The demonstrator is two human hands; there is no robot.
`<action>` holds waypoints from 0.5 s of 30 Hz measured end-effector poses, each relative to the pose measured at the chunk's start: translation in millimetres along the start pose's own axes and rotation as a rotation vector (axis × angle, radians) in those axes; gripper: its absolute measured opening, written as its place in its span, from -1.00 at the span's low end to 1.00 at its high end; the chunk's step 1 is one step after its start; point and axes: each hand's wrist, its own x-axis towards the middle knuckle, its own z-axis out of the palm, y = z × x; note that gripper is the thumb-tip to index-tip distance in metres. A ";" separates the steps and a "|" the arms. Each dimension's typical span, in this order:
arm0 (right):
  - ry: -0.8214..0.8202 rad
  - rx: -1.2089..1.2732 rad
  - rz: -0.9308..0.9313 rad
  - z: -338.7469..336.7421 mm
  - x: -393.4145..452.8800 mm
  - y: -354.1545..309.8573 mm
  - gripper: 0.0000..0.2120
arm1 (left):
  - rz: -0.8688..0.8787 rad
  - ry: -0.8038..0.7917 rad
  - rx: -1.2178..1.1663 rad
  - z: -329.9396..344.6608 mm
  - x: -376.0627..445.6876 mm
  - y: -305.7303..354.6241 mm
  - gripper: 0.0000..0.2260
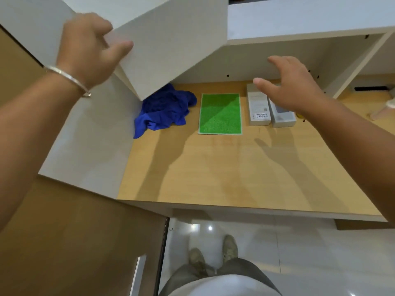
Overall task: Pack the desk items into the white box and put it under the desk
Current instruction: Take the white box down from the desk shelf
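My left hand (89, 54) grips the near edge of the white box (171, 43), which is lifted and tilted above the desk's back left. Under the box's lower corner lies a crumpled blue cloth (164, 112). A flat green mat (220, 114) lies in the middle of the wooden desk (213, 171). To its right, two small grey cartons (258, 110) lie side by side. My right hand (292, 88) hovers over those cartons with spread fingers, holding nothing.
White partition walls (89, 135) enclose the desk on the left and back, with a white shelf (310, 18) above. A brown cabinet (74, 242) stands at lower left. My shoes (213, 253) are on the tiled floor below the desk's front edge.
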 end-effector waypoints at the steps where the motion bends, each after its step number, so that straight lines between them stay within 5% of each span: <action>1: 0.022 0.026 -0.004 -1.3 -0.8 -2.2 -0.30 | 0.070 0.026 -0.030 -2.1 -7.0 -4.2 -0.63; 8: 0.193 0.261 -0.036 -22.8 -41.7 -22.8 -0.42 | 0.385 0.099 -0.255 2.6 -85.8 7.0 -0.71; 15: -0.092 0.256 -0.037 -15.1 -122.2 -18.0 -0.38 | 0.473 -0.029 -0.440 60.8 -150.9 7.8 -0.71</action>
